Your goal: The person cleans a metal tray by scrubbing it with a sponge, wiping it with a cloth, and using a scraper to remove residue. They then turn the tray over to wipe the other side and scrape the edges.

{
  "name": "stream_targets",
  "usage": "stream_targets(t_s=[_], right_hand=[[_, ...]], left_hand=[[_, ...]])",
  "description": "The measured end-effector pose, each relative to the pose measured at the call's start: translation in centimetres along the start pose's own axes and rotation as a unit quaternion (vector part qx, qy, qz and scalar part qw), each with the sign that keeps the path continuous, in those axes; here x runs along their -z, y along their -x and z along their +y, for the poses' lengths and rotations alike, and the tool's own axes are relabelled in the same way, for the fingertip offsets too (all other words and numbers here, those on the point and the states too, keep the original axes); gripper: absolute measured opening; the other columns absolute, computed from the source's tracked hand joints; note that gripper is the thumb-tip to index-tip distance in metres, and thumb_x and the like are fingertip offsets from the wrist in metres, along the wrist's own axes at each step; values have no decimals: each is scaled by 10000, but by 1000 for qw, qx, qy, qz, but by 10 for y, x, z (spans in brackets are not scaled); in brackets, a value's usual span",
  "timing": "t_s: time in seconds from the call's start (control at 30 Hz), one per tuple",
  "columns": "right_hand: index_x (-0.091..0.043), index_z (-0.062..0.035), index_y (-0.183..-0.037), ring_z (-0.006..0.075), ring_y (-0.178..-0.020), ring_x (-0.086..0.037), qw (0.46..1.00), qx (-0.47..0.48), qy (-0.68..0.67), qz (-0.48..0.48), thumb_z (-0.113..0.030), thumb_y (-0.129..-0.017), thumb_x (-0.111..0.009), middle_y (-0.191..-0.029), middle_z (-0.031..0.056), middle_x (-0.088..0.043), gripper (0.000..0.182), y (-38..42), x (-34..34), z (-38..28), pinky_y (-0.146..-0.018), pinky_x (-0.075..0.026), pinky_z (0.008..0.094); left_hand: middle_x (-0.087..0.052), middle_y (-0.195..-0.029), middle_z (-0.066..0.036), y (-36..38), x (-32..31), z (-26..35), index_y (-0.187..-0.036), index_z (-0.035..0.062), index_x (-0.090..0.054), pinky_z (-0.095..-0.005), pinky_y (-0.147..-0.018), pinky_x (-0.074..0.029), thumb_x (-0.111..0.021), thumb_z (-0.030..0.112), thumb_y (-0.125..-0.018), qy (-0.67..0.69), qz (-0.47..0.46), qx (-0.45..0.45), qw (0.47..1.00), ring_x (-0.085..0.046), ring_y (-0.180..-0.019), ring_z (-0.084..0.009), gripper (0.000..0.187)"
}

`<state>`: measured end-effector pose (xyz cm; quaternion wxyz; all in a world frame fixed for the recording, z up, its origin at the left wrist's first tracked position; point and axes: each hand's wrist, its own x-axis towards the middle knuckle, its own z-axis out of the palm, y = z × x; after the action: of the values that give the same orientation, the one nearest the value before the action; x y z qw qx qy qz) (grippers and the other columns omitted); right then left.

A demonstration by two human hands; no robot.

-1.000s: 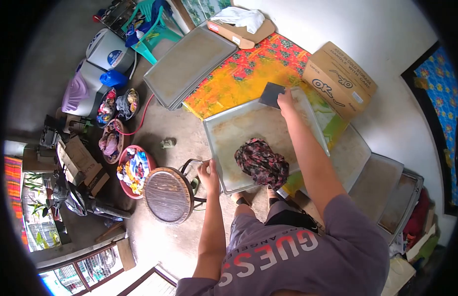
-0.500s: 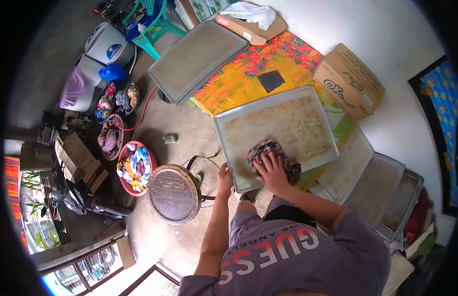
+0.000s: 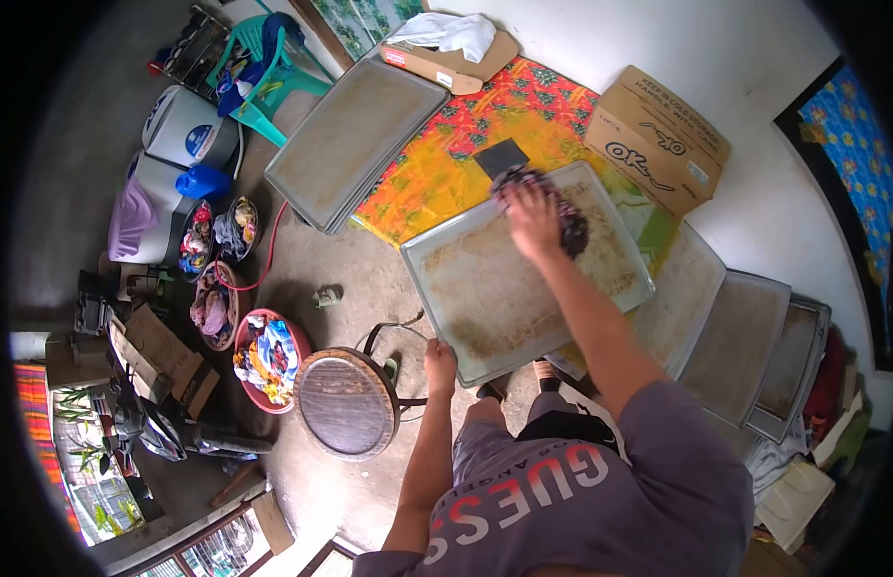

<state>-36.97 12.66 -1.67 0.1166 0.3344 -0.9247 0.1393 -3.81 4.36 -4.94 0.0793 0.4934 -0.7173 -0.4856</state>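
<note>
A large metal tray (image 3: 485, 288) is found directly before the person, its far side over the patterned table cover (image 3: 408, 207) and its near left corner projecting above the floor. The left hand (image 3: 440, 366) is noted at that corner, with the fingers closed on the edge. The right hand (image 3: 535, 223) is placed on a dark floral cloth (image 3: 573, 227) at the tray's far side; its fingers are extended over the bunched fabric and slightly apart, though blur is present and whether a fold is pinched cannot be told. The cloth is in contact with the far rim area, close to a dark square pad (image 3: 502, 159) lying on the table cover. As to progress, a partly treated surface is judged: the cloth is applied at the far side only, while brown marks are visible across much of the tray — most heavily near the left hand and towards the right side. Whether those marks are loose residue or fixed discolouration cannot be established. A stack of trays (image 3: 355, 139) is recorded at the left, and further trays (image 3: 735, 337) are seen at the right, overlapping one another; brownish tones are shown on both groups, and whether either has been wiped cannot be determined. A printed cardboard box (image 3: 658, 144) is located beyond the tray's right side, and a round stool (image 3: 345, 404) is observed to the left of the left hand.
</note>
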Motion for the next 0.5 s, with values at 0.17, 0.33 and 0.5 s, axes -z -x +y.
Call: stream_targets(t_s=[0.17,0.33,0.5], right_hand=[[-468,-206,-1382,327,-1269,-417,990,-122,63,27,-304,-917,-527,-1406,56,-476,479,-3,13,105,-1045,-314,552],[-485,-154,-1349,404,-1161,-456,973,-196,117,-39,-250,-874,-564,-1407,101,-451,491,70,52,123,-958,-373,557],[-498,-97,-1308,413,-1095,-505,974,-158,128,-97,-178,-852,-555,-1324,138,-481,467,207,98,130,-837,-461,558]], left_hand=[[-645,-923,-259,6,-3,13,-1049,-3,-583,-477,-783,-459,-490,200,-933,-39,32,31,998,-614,-880,-417,252],[-648,-928,-276,-1,-14,9,-1017,9,-582,-532,-799,-448,-488,236,-929,-93,89,29,991,-602,-908,-473,261],[-642,-907,-298,-11,-20,-9,-992,-2,-590,-543,-764,-461,-490,264,-923,-83,118,0,990,-608,-886,-489,292]])
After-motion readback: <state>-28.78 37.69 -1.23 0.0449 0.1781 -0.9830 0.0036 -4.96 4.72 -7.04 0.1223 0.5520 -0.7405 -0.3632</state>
